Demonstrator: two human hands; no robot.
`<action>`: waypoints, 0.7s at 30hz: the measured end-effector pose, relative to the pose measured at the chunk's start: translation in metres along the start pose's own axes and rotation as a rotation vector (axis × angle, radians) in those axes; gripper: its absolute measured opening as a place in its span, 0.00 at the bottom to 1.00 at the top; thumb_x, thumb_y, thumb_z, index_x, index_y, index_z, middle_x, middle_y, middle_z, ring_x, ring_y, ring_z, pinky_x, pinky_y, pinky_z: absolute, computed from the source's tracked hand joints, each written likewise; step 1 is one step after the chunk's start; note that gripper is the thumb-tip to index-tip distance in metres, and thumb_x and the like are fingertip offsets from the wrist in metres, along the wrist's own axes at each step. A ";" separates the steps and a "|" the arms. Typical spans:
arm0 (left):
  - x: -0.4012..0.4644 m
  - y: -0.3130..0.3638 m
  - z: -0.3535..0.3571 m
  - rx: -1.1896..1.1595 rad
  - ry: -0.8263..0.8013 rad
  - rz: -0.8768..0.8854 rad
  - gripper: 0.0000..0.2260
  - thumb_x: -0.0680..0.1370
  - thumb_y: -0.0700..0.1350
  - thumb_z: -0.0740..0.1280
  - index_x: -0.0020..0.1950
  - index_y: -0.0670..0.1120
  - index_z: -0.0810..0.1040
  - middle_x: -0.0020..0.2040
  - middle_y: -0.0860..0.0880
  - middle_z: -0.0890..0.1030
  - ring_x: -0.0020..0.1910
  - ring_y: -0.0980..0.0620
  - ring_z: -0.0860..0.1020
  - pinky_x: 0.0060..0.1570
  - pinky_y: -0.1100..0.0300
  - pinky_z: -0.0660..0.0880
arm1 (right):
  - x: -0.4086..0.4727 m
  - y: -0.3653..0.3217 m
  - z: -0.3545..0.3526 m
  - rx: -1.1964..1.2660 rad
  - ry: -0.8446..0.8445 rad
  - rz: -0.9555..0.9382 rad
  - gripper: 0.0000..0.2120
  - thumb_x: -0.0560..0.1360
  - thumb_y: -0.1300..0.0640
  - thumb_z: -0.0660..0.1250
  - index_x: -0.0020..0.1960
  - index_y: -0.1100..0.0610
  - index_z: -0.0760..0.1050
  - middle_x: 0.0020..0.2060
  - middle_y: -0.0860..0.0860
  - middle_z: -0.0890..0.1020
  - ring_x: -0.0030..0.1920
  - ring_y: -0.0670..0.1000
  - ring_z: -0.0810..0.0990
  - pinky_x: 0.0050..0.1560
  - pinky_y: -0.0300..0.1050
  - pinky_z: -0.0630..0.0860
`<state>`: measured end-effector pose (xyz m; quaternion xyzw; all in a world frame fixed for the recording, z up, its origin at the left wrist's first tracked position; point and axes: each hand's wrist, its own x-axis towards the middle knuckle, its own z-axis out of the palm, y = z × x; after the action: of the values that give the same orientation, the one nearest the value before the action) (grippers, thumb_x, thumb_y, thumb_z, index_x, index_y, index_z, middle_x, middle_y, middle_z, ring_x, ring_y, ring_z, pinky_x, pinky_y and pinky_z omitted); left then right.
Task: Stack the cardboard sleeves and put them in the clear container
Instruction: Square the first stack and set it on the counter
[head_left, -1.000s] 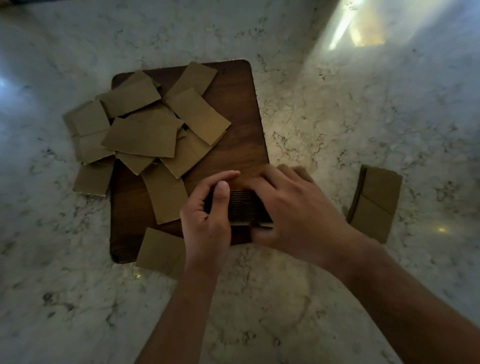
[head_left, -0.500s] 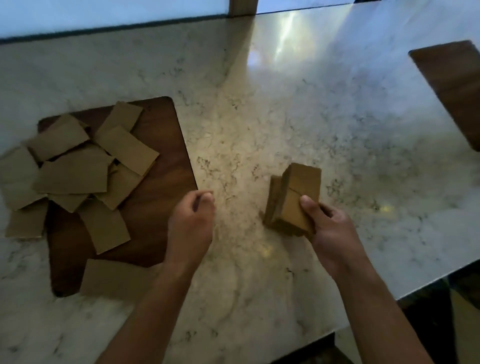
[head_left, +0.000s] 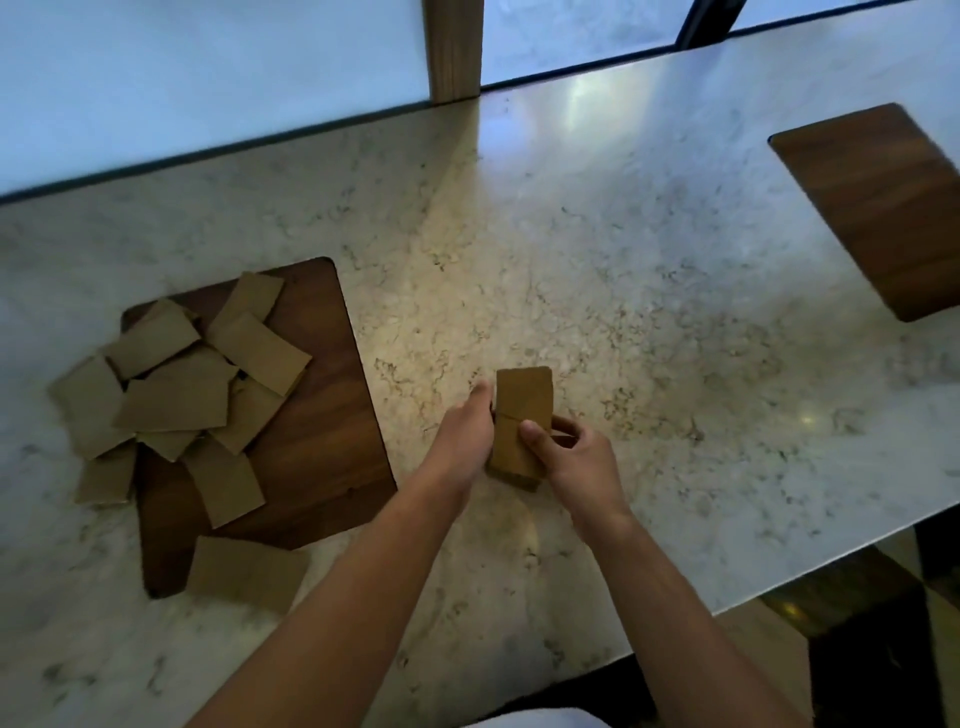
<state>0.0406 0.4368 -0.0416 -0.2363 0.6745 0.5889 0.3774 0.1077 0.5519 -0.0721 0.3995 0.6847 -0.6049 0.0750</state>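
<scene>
Now both hands work on one stack of sleeves (head_left: 521, 423), which stands on the marble counter (head_left: 649, 291). The right hand (head_left: 574, 457) grasps it, thumb on the front face and fingers curled behind. The left hand (head_left: 465, 436) presses against its left side; how its fingers lie cannot be told. The step seems to be squaring the stack. Many loose sleeves (head_left: 176, 400) lie well left of the fingers, on the wooden board (head_left: 322, 441), so next comes probably gathering them. No clear container is visible.
</scene>
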 end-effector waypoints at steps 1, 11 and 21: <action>-0.003 0.001 0.003 0.023 -0.002 -0.010 0.26 0.84 0.63 0.52 0.48 0.48 0.83 0.51 0.45 0.86 0.54 0.45 0.83 0.64 0.43 0.77 | -0.001 -0.001 0.001 -0.088 0.023 -0.027 0.19 0.73 0.45 0.76 0.59 0.53 0.81 0.48 0.47 0.86 0.48 0.47 0.86 0.54 0.51 0.83; -0.004 0.003 0.018 0.033 0.055 -0.071 0.48 0.68 0.78 0.51 0.72 0.44 0.77 0.67 0.43 0.81 0.66 0.42 0.78 0.68 0.42 0.73 | -0.004 -0.006 0.003 -0.293 0.091 0.071 0.38 0.72 0.28 0.60 0.69 0.54 0.77 0.64 0.59 0.72 0.68 0.60 0.70 0.70 0.56 0.69; -0.015 0.002 0.033 0.063 0.046 -0.048 0.27 0.84 0.64 0.47 0.47 0.48 0.78 0.43 0.49 0.80 0.44 0.51 0.78 0.49 0.56 0.76 | -0.003 -0.003 -0.004 -0.101 0.029 0.137 0.21 0.84 0.55 0.49 0.61 0.67 0.75 0.60 0.66 0.78 0.61 0.64 0.74 0.66 0.55 0.68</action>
<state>0.0559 0.4670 -0.0289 -0.2540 0.6952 0.5526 0.3831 0.1092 0.5540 -0.0676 0.4499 0.6864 -0.5572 0.1266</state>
